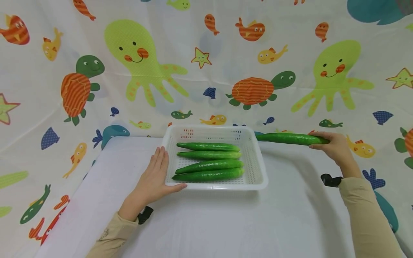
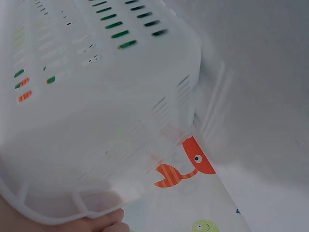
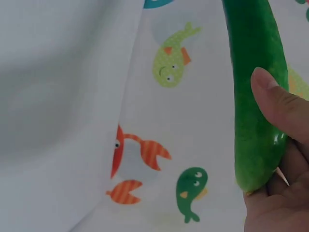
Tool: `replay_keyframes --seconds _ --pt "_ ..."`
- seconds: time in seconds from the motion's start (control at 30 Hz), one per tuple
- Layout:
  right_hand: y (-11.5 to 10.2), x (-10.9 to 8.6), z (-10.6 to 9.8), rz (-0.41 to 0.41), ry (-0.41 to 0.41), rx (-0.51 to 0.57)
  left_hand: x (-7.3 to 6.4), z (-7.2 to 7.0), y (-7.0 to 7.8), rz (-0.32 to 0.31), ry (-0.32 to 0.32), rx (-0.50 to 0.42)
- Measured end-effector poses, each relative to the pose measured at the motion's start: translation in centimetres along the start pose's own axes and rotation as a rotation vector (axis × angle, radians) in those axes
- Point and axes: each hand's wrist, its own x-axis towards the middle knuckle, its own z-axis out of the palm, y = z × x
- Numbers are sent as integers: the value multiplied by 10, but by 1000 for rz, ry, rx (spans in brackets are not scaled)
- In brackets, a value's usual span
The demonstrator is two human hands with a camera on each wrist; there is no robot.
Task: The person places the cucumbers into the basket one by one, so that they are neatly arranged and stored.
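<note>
A white plastic basket (image 1: pixel 222 186) with slotted walls stands on the table, several green cucumbers (image 1: pixel 209 155) lying side by side in it. My left hand (image 1: pixel 153 181) rests against the basket's left end, fingers straight along the rim and thumb at the front corner. In the left wrist view the basket wall (image 2: pixel 96 125) hides most of that hand. To the right of the basket, my right hand (image 1: pixel 337 148) grips one end of another cucumber (image 1: pixel 284 138), held level. Its far tip reaches the basket's right rim in the head view. The right wrist view shows the thumb (image 3: pixel 277 101) across this cucumber.
A white cloth covers the table (image 1: pixel 206 222). Behind it hangs a curtain (image 1: pixel 180 46) printed with sea animals. Each wrist wears a black camera mount, one of them the right mount (image 1: pixel 331 180).
</note>
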Motion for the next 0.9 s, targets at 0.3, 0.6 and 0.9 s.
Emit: replay_keyframes --seconds 0.3,0.6,0.9 --pt "-4 -6 -17 58 9 -19 1 2 -1 1 -4 5" --pt "-28 -12 -19 81 59 49 0 2 -1 1 1 1" --pt "-73 -22 -5 -15 106 177 0 2 -1 0 0 -2"
